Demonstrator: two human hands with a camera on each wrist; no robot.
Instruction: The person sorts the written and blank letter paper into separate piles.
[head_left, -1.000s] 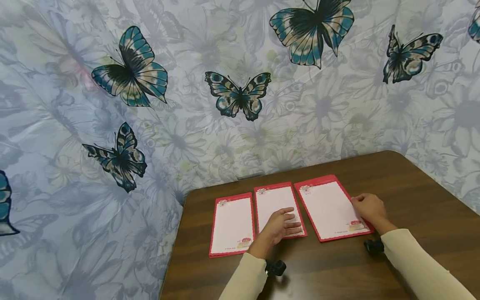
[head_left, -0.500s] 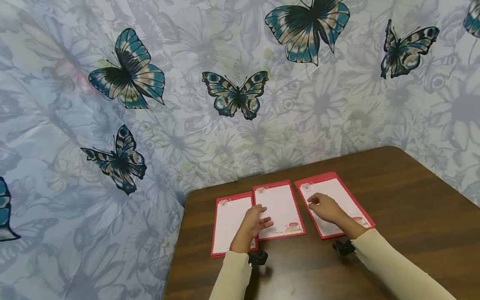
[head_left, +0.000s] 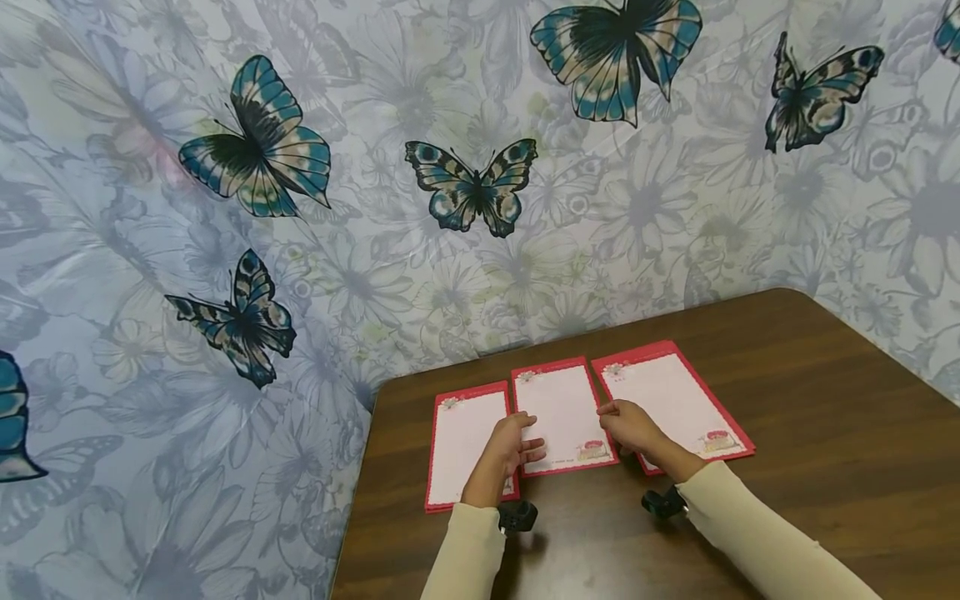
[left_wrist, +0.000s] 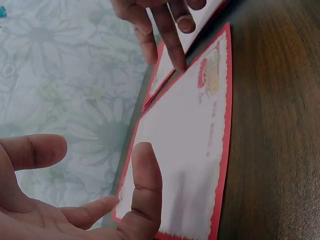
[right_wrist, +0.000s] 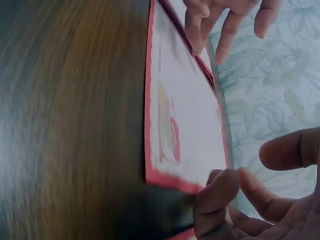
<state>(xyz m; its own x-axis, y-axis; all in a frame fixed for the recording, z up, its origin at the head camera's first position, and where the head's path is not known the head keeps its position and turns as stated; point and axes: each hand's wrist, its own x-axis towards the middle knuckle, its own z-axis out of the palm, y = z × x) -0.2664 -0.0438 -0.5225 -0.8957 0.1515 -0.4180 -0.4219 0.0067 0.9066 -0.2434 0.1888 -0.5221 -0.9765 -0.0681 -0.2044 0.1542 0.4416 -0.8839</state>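
Observation:
Three white sheets with red scalloped borders lie side by side on the brown table (head_left: 847,400). My left hand (head_left: 506,458) is at the left edge of the middle sheet (head_left: 562,417), overlapping the left sheet (head_left: 465,442). Its thumb and fingers are spread apart in the left wrist view. At the middle sheet's right edge is my right hand (head_left: 633,429), fingers bent and fingertips (right_wrist: 225,182) close to the red border, thumb apart. Part of the right sheet (head_left: 686,400) is hidden behind this hand.
A wall (head_left: 360,283) printed with flowers and butterflies stands along the table's back edge. Each wrist bears a black camera, the left camera (head_left: 517,516) and the right camera (head_left: 663,503), just beyond cream sleeves.
My right hand has moved left from the right sheet's outer edge, across that sheet, to the middle sheet's right edge. The left hand has shifted left to the middle sheet's left edge.

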